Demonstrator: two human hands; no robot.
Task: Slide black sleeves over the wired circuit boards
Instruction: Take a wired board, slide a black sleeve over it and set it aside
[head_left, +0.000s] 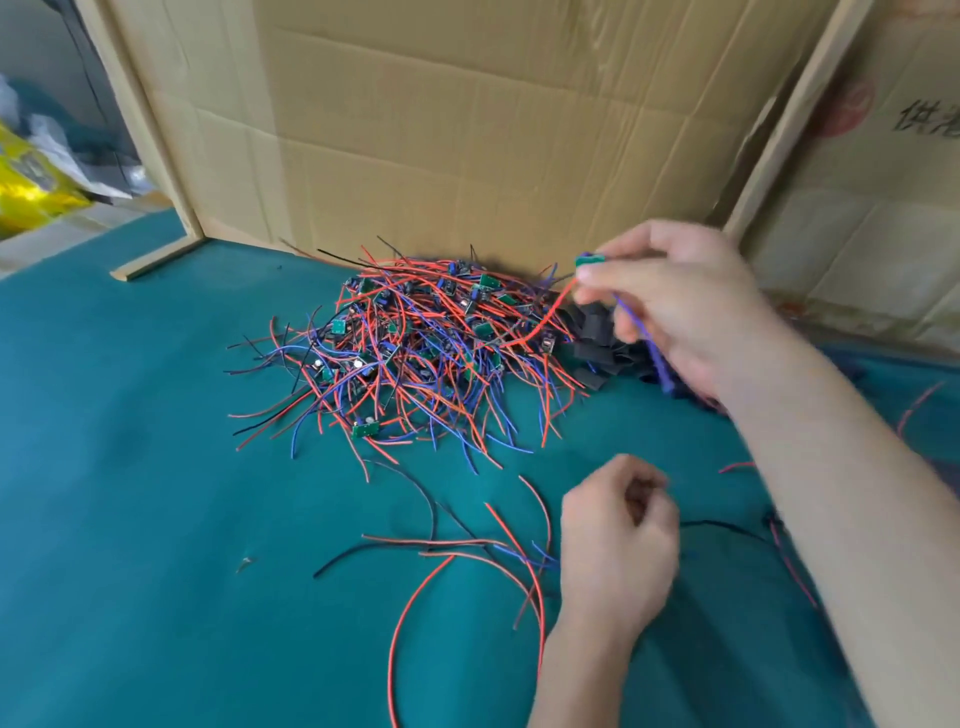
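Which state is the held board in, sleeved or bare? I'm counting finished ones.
Bare: the green board shows uncovered in the right hand.

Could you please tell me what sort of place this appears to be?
Probably a small hand-assembly workbench: a heap of green circuit boards with red and blue wires lies on a teal felt table cover, screened by flattened brown cardboard sheets.

Two bare forearms with no sleeves showing, left hand (618, 545) and right hand (675, 301) (no rings or gloves)
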